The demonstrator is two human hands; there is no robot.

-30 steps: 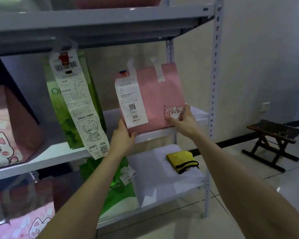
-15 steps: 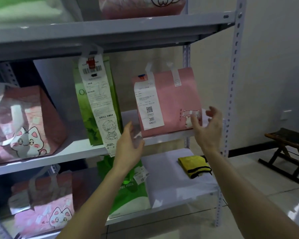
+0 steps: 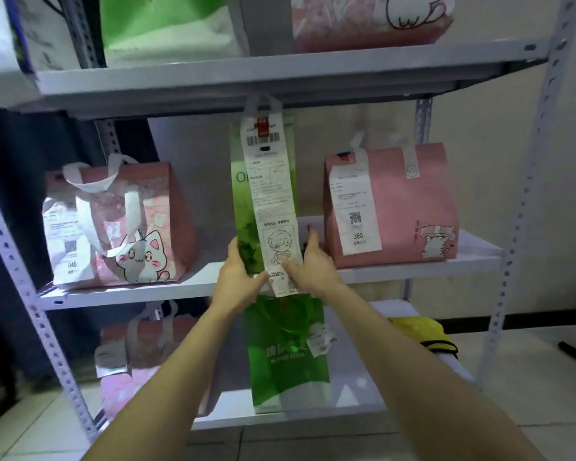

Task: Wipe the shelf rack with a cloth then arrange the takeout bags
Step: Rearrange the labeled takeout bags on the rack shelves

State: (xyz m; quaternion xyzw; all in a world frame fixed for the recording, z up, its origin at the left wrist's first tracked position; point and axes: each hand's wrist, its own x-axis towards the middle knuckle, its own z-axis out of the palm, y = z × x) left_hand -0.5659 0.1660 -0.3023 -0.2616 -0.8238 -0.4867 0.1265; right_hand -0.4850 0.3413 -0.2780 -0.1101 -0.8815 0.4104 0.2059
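On the middle shelf [image 3: 130, 292], far left, a cat bag [image 3: 123, 227] stood with its handles flopped forward. Well apart to its right, the left grip [image 3: 238, 282] was curled round the lower left edge of the green bag [image 3: 263, 181], thumb across the front. That tall, narrow bag stood upright at mid-shelf near the front lip, and its handles reached the underside of the shelf above. A long receipt [image 3: 273, 207] hung down its face and past the lip. The right grip [image 3: 313, 269] held the bag's lower right side, thumb on the receipt's tail. Near it stood a pink bag [image 3: 393, 201]. A cloth [image 3: 419, 331], yellow, lay on the shelf below, so the work looked to be at the arranging stage.

Being held only at its foot, the green bag could tip if slid quickly. Its handles might catch on the shelf above. The receipt, pinned by a thumb, could tear or fold under the base. A push too far right would knock the pink bag.
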